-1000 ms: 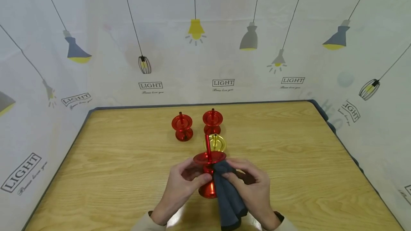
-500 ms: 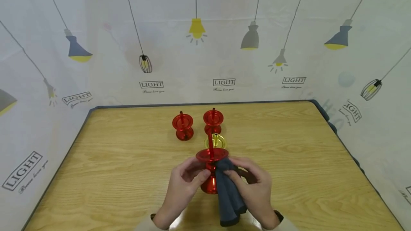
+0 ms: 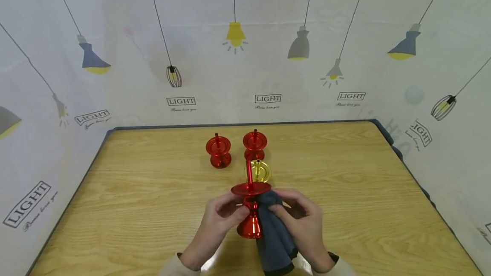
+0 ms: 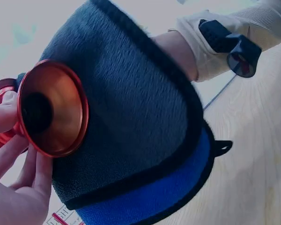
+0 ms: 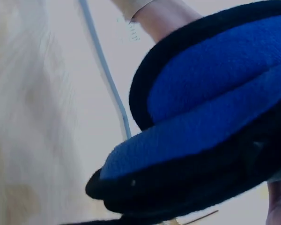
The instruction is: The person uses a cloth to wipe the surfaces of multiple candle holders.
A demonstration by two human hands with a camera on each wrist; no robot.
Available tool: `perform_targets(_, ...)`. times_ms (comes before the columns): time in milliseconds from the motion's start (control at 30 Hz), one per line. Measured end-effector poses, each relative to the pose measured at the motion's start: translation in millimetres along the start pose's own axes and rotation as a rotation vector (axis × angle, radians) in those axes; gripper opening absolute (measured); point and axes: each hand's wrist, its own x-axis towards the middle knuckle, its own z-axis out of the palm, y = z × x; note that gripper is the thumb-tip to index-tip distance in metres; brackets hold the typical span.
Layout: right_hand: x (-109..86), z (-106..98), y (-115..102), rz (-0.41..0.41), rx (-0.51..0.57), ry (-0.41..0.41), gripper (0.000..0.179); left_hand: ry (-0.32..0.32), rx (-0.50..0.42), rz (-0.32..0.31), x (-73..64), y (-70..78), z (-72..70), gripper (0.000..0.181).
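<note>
In the head view my left hand (image 3: 216,227) grips a shiny red candle holder (image 3: 250,224) by its narrow waist, thumb in front. It is held above the table, roughly upright, its thin tube pointing up. My right hand (image 3: 307,225) pinches a dark grey-blue cloth (image 3: 275,242) against the holder's right side, just under the dish. The cloth hangs down below that hand. From the left wrist, the holder's hollow base (image 4: 68,115) faces the camera beside the cloth. The cloth's bright blue reverse (image 5: 201,103) fills much of the right wrist view and hides most of the right hand.
Two more red candle holders, one at left (image 3: 218,152) and one at right (image 3: 255,145), stand farther back on the wooden table (image 3: 134,191). A gold candle holder (image 3: 263,173) stands just behind the held one, partly hidden. A lamp-printed curtain (image 3: 215,80) surrounds the table.
The held candle holder first rises slightly, then comes back down and a little left. The cloth's hanging end now spreads wider. Both hands keep their hold.
</note>
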Motion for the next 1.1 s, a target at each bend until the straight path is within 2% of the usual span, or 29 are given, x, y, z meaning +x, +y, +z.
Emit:
perform_targets(100, -0.4, -1, 1, 0.081, 0.017, 0.011, 0.028, -0.001, -0.005, -0.023, 0.2, -1.0, -1.4, 0.038)
perform_targets(200, -0.7, -1, 1, 0.091, -0.015, 0.041, 0.029, 0.048, 0.006, -0.007, 0.8, -0.8, 1.2, 0.038)
perform_targets(267, -0.7, 1, 1, 0.045, -0.058, 0.057, 0.031, 0.088, 0.026, 0.029, 1.2, -0.9, 4.0, 0.034)
perform_targets(400, -1.1, 5, 0, -0.118, -0.16, 0.05, 0.039, 0.118, 0.074, 0.116, 2.0, -0.7, 9.0, 0.036)
perform_targets(467, -1.7, 6, 0, -0.177, -0.182, 0.041, 0.043, 0.132, 0.085, 0.109, 2.8, -0.8, 10.2, 0.039)
perform_targets(567, -2.5, 8, -1, -0.197, -0.171, 0.032, 0.044, 0.127, 0.071, 0.085, 3.2, -2.5, 8.4, 0.042)
perform_targets(667, -2.4, 7, -2, -0.13, -0.121, 0.031, 0.04, 0.087, 0.026, 0.044, 2.0, -4.0, 4.8, 0.04)
perform_targets(767, -0.8, 4, -4, 0.014, -0.057, 0.043, 0.034, 0.031, -0.012, 0.009, 0.2, -3.4, 2.2, 0.04)
perform_targets(867, 1.2, 2, -6, 0.152, -0.022, 0.075, 0.031, 0.011, -0.009, -0.022, -1.0, -0.5, 1.6, 0.042)
perform_targets(1000, 2.4, 1, -6, 0.202, -0.014, 0.118, 0.03, 0.045, 0.01, -0.001, -1.1, 1.3, 4.3, 0.04)
perform_targets(1100, 0.9, 2, -6, 0.185, -0.048, 0.125, 0.029, 0.057, 0.047, 0.072, -0.6, 0.4, 7.9, 0.037)
